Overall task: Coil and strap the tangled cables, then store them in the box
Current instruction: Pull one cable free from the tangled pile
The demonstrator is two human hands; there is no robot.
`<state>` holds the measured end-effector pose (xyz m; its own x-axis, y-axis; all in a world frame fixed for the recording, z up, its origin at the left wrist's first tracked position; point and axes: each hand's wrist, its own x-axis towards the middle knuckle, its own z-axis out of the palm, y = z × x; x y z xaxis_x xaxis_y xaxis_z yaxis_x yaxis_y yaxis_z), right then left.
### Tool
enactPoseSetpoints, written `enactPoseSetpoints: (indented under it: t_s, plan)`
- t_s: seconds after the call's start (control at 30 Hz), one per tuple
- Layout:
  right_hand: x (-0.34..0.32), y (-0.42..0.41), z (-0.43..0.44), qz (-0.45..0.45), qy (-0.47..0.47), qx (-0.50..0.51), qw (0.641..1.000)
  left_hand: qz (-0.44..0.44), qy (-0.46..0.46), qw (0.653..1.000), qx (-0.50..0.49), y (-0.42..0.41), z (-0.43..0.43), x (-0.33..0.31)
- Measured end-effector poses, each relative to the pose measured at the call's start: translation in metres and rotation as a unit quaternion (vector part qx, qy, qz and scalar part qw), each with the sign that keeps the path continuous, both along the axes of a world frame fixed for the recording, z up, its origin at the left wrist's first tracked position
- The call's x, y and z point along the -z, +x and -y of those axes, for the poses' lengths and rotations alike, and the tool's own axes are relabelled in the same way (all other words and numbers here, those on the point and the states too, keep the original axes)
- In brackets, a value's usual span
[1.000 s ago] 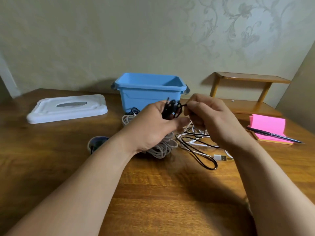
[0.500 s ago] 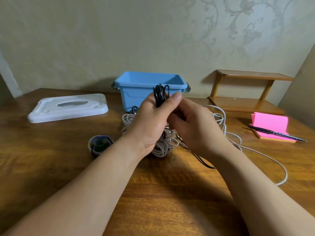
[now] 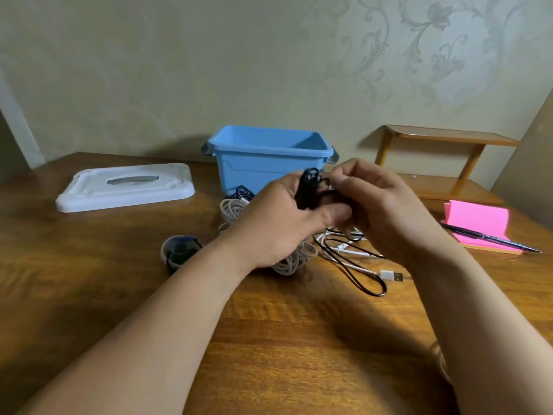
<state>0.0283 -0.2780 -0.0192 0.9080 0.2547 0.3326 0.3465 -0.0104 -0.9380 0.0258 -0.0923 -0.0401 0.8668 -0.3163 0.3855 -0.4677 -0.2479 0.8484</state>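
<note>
Both hands [image 3: 278, 223] [image 3: 386, 211] grip black cable [image 3: 308, 187] before blue box [image 3: 269, 163]

Pale cream wall [image 3: 209, 70] straight ahead, with a faint floral scroll pattern [image 3: 434, 55] curling across its upper right. Below it is a brown wooden table [image 3: 284, 339], heavy grain, glossy under soft, dim light. Back right, a small two-tier wooden shelf [image 3: 449, 136] sits against the wall.

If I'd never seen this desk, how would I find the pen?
Start at the small wooden shelf at the right rear, then drop to the pink notepad in front of it. The pen lies slantwise across that pad's near edge, the only slim, straight, dark thing, unlike the looping cables to its left.
</note>
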Motion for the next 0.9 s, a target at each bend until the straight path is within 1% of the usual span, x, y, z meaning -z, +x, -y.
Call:
enactPoseSetpoints:
  t_s: [0.07, 0.1, 0.17, 0.23, 0.3, 0.33, 0.4, 0.5, 0.53, 0.63, 0.7, 0.77, 0.8, 0.83, 0.87, 0.9]
  plan:
    - [0.006, 0.000, -0.005, 0.030, -0.040, 0.069, 0.996, 0.001, 0.052, 0.998, -0.018, -0.003, 0.001, 0.001]
    - [0.009, -0.002, -0.010, 0.057, -0.060, 0.092, 0.992, 0.017, 0.079, 0.996, -0.039, -0.006, 0.002, 0.000]
    - [0.010, -0.011, -0.024, 0.127, -0.101, 0.108, 0.981, 0.057, 0.119, 0.989, -0.067, -0.012, 0.001, -0.004]
    - [0.007, -0.019, -0.035, 0.199, -0.144, 0.131, 0.960, 0.073, 0.146, 0.984, -0.068, -0.021, -0.002, -0.011]
    - [0.004, -0.024, -0.041, 0.254, -0.219, 0.152, 0.930, 0.086, 0.179, 0.978, -0.063, -0.034, -0.005, -0.015]
    - [0.004, -0.027, -0.045, 0.268, -0.256, 0.152, 0.916, 0.094, 0.179, 0.978, -0.057, -0.040, -0.007, -0.014]
    - [0.005, -0.034, -0.052, 0.261, -0.309, 0.139, 0.904, 0.094, 0.152, 0.983, -0.042, -0.052, -0.013, -0.008]
    - [0.006, -0.045, -0.063, 0.238, -0.350, 0.122, 0.898, 0.080, 0.149, 0.984, -0.051, -0.065, -0.027, -0.001]
    - [0.006, -0.048, -0.067, 0.236, -0.355, 0.121, 0.896, 0.062, 0.137, 0.987, -0.054, -0.069, -0.032, 0.001]
    - [0.007, -0.053, -0.082, 0.231, -0.327, 0.148, 0.904, 0.010, 0.106, 0.992, -0.073, -0.081, -0.050, 0.002]
    - [0.009, -0.053, -0.098, 0.247, -0.342, 0.185, 0.888, 0.003, 0.138, 0.986, -0.095, -0.087, -0.063, 0.006]
    - [0.007, -0.053, -0.118, 0.247, -0.364, 0.210, 0.873, 0.031, 0.169, 0.976, -0.135, -0.092, -0.075, 0.008]
    - [0.005, -0.053, -0.128, 0.233, -0.357, 0.205, 0.881, 0.040, 0.166, 0.973, -0.155, -0.093, -0.082, 0.009]
    - [0.002, -0.052, -0.138, 0.207, -0.328, 0.185, 0.903, 0.042, 0.147, 0.973, -0.174, -0.092, -0.090, 0.010]
    - [0.000, -0.052, -0.147, 0.173, -0.284, 0.161, 0.929, 0.033, 0.112, 0.974, -0.195, -0.090, -0.101, 0.012]
    - [-0.001, -0.051, -0.154, 0.153, -0.255, 0.140, 0.944, 0.012, 0.062, 0.973, -0.222, -0.087, -0.113, 0.015]
